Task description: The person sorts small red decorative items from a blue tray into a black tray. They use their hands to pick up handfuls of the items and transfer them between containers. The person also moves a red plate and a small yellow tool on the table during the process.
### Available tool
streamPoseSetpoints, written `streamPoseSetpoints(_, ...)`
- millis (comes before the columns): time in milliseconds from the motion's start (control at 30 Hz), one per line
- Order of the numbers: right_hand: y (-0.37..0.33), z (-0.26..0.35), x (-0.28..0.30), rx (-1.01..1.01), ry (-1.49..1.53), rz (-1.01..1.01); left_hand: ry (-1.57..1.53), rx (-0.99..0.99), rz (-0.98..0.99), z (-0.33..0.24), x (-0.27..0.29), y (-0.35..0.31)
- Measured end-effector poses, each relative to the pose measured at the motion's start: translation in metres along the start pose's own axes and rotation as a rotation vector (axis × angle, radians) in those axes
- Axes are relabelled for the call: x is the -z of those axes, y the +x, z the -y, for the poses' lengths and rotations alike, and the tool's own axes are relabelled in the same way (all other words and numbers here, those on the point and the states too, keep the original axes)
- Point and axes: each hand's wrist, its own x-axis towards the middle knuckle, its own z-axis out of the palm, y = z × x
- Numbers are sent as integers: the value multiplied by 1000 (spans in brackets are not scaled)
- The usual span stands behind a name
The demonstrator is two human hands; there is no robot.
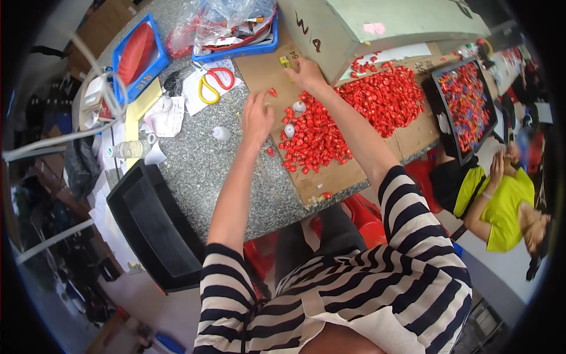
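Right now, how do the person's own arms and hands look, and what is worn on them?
Both arms are bare from above the elbow down. The short sleeves carry dark navy and white horizontal stripes. The left hand and right hand are bare: no gloves, and no watch, ring or bracelet can be seen.

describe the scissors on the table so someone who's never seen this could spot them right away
Start at the grey speckled table and find the blue tray of plastic bags at its far edge. Just in front of that tray, on white paper sheets and far-left of the left hand, lie the scissors. They are the only looped thing there: one handle red, one yellow.
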Motion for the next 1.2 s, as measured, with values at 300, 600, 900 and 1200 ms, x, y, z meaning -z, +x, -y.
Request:
streamPoseSetpoints(300, 13, 10, 4, 100, -253, 217, -17, 211, 388, 5, -36, 34)
streamPoseSetpoints(600, -73, 11, 70, 260, -31, 424, -238, 247, 244, -22, 8, -44)
streamPoseSetpoints(900, -67, 29, 60, 136, -19, 274, -190, 239, 63, -26, -6, -51)
streamPoseSetpoints(1200, -22, 25, 6, 195, 61, 185, -150, 230, -72, 16, -19, 16)
